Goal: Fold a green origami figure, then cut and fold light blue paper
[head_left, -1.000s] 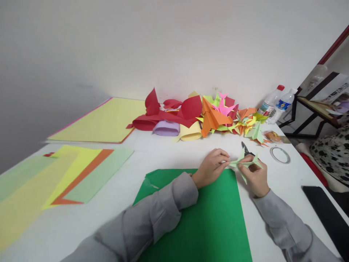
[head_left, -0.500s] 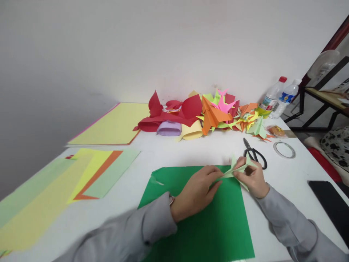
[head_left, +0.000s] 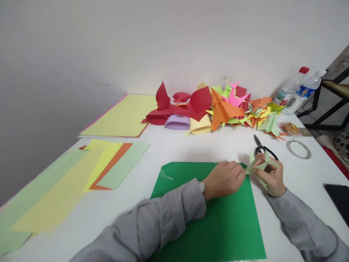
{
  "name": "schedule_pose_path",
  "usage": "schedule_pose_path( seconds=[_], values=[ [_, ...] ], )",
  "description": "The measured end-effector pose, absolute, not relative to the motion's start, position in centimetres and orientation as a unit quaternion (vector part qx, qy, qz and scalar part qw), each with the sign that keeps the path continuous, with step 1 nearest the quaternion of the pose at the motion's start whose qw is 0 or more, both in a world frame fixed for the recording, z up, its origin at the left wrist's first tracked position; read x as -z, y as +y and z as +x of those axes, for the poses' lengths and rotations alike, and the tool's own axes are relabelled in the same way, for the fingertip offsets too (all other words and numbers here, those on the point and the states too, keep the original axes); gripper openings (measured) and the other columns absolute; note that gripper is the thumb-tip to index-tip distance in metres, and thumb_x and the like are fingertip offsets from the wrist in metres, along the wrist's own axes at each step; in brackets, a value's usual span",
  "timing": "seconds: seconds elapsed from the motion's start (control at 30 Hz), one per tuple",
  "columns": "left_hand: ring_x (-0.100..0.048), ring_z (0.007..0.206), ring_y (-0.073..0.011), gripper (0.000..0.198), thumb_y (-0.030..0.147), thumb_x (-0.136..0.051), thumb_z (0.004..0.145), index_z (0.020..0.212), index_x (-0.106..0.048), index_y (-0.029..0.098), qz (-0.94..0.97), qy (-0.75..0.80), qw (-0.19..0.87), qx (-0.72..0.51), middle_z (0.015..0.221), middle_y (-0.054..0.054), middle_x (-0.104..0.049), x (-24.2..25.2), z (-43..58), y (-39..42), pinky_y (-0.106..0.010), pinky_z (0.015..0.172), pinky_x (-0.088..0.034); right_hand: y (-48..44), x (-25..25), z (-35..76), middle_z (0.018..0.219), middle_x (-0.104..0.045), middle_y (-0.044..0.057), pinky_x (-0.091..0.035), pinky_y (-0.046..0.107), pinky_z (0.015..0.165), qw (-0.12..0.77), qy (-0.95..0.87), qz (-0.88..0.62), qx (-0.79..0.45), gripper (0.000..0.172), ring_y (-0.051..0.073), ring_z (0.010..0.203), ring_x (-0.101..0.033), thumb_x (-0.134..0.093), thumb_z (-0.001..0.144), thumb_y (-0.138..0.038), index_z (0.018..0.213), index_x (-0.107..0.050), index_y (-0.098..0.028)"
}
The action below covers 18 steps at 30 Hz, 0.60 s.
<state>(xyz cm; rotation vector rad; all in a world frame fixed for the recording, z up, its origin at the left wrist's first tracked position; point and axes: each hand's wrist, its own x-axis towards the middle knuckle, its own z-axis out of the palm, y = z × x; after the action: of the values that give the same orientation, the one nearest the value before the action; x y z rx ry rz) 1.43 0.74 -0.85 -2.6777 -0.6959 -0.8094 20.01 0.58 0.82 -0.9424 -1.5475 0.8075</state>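
1. Seeing sheets (head_left: 65,189) lying flat at far left, overlapping on the surface (head_left: 191,149), looking uncreased and so probably counting as unworked.
2. Seeing a yellow sheet (head_left: 120,116) lying behind, also looking unfolded.
3. Finding red shapes (head_left: 201,101) curling by the wall, above a purple roll (head_left: 177,122) and a cream roll (head_left: 201,128); apparently counting as shaped already.
4. Finding a green sheet (head_left: 218,233) spreading flat beneath the left forearm, seemingly not being worked.
5. Apparently pinching the left end of the pale piece (head_left: 260,166) with the left grip (head_left: 225,181), curling the fingers and hiding the exact contact.
6. Noticing an orange fold (head_left: 223,109) and a pink fold (head_left: 233,100) resting in the pile behind, both showing crisp points; judging these as finished.
7. Holding the piece between both grips, by the green sheet's far right corner. Showing spread points already: judging the folding as mostly done, perhaps leaving some shaping at the left end.
8. Pinching the piece's right part between thumb and fingers with the right grip (head_left: 271,178).
9. Seeing scissors (head_left: 257,142) lying just behind, partly hidden, not being held.
10. Seeing tape (head_left: 300,157) lying farther right, untouched.
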Motion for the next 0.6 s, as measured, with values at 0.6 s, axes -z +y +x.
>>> schedule_pose_path(
  seconds=[0.6],
  values=[
    [-0.050,0.069,-0.0194,0.025,0.015,-0.034,0.096,0.083,-0.056,0.015,-0.910,-0.312,0.063,0.264,0.073,-0.006,-0.055,1.8,0.6,2.4,-0.031,0.058,-0.039,1.2,-0.6,19.5,0.061,-0.056,-0.001,-0.040,0.026,0.052,0.554,-0.575,-0.414,-0.437,0.012,0.013,0.056,-0.050,-0.074,0.069,-0.027,0.069,-0.065,-0.019]
  ],
)
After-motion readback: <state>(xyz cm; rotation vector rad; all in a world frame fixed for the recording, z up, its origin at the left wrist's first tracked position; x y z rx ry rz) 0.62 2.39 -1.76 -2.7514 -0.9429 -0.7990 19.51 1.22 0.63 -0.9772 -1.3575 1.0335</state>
